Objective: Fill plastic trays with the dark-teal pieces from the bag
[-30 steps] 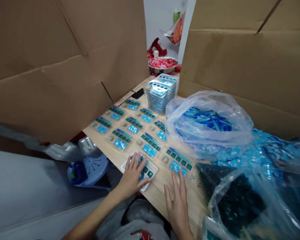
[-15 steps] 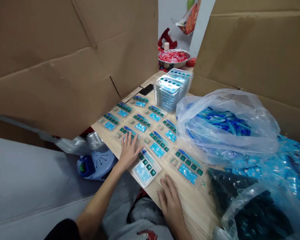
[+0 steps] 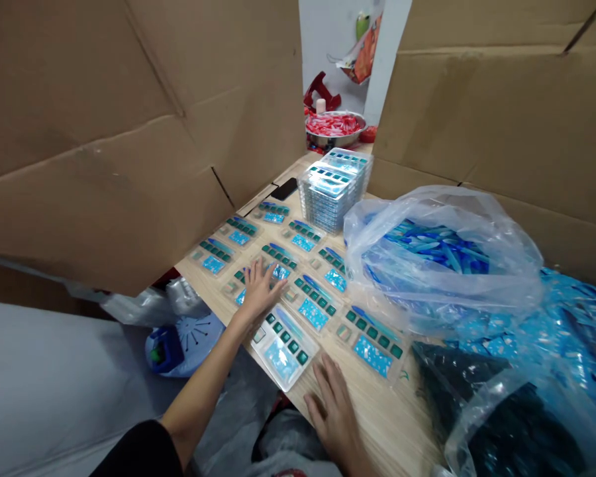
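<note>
My left hand (image 3: 259, 291) reaches over the rows of clear plastic trays with its fingers spread, its fingertips over a tray in the middle; contact is unclear. Under its wrist lies the nearest tray (image 3: 283, 354), at the table's front edge. This tray shows dark green square pieces, a pale blue stick and a blue packet. My right hand (image 3: 335, 407) rests at the table edge just right of that tray, fingers stretched out, holding nothing. Another filled tray (image 3: 372, 341) lies beyond it, with a blue patterned packet, green squares and a blue stick.
A tall stack of trays (image 3: 332, 192) stands at the back beside a black phone (image 3: 284, 189). Right of the trays sit an open bag of blue sticks (image 3: 437, 245), blue packets (image 3: 566, 318) and a bag of dark pieces (image 3: 516, 417). Cardboard walls (image 3: 179, 146) flank the table.
My left hand has moved farther over the table, off the nearest tray, baring more of it. My right hand stays by the tray's edge. The view has shifted slightly.
</note>
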Demonstrator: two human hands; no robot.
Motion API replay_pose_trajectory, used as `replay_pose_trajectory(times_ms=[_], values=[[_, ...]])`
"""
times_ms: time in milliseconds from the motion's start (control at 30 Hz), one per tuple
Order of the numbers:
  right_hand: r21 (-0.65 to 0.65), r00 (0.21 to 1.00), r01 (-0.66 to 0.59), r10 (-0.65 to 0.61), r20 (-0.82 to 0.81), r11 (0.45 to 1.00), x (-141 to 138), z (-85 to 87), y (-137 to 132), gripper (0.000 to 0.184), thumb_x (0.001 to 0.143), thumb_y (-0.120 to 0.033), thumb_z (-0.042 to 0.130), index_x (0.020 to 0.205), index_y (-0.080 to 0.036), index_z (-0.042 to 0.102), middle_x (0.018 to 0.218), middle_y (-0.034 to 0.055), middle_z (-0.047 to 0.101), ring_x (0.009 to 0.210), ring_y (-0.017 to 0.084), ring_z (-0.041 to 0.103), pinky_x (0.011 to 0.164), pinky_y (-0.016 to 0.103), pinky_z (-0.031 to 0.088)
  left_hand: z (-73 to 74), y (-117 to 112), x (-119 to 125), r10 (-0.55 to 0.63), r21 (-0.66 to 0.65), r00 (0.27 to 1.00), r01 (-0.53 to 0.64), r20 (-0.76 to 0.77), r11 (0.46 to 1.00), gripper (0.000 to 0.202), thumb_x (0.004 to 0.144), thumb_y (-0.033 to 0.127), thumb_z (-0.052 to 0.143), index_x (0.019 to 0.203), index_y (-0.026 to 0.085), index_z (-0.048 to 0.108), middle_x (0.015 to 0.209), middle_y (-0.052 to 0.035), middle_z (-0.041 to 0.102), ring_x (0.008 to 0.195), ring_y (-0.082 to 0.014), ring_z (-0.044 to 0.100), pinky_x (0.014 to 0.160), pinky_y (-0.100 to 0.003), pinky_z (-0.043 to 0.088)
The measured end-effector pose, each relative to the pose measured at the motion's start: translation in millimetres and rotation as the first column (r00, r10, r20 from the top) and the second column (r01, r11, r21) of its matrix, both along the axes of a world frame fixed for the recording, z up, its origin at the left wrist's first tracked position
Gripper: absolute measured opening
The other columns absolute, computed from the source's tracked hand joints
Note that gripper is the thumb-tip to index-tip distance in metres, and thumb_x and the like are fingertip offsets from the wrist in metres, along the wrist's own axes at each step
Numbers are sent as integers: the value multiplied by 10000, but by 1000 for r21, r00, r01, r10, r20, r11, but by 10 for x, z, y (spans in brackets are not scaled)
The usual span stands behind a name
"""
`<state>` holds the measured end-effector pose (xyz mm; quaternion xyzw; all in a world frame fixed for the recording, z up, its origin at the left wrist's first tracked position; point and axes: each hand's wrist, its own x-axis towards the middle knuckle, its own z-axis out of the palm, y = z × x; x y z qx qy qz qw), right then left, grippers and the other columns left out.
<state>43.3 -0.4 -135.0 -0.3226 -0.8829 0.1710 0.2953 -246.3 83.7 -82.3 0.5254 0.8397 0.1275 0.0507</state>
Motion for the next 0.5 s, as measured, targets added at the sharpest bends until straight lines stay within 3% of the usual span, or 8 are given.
replay_pose_trajectory(times_ms=[133, 300, 400, 500], values=[[9, 1000, 27, -27, -3, 1000, 2, -33, -11, 494, 923, -268, 515, 1404, -181, 451, 1377, 159, 552, 1271, 311, 523, 920, 475, 556, 118, 431, 203, -175, 33, 984, 175, 21, 984, 608, 915, 498, 475, 1426, 174, 407, 1560, -159, 255, 1456, -346, 159, 1162, -560, 138], [9, 999, 51, -51, 6, 999, 16, -58, -12, 465, 935, -270, 490, 1392, -190, 461, 1359, 148, 569, 1256, 303, 538, 904, 465, 568, 143, 741, 643, -416, 37, 908, 415, 45, 909, 626, 860, 532, 574, 1363, 174, 476, 1474, -138, 420, 1385, -312, 350, 1153, -503, 242], [34, 999, 50, -50, -10, 998, 25, -76, 1, 473, 939, -284, 485, 1403, -200, 453, 1337, 135, 593, 1224, 297, 569, 876, 444, 584, 169, 810, 616, -403, 62, 915, 402, 21, 914, 467, 931, 424, 516, 1325, 174, 497, 1419, -114, 462, 1296, -303, 450, 1080, -547, 342], [56, 998, 56, -55, -20, 997, 24, -105, 17, 480, 933, -300, 494, 1405, -222, 457, 1315, 119, 618, 1192, 304, 595, 866, 446, 586, 242, 1038, 237, -217, 74, 976, 217, -10, 973, 419, 925, 355, 551, 1302, 178, 502, 1383, -113, 477, 1234, -292, 495, 1018, -539, 413]])
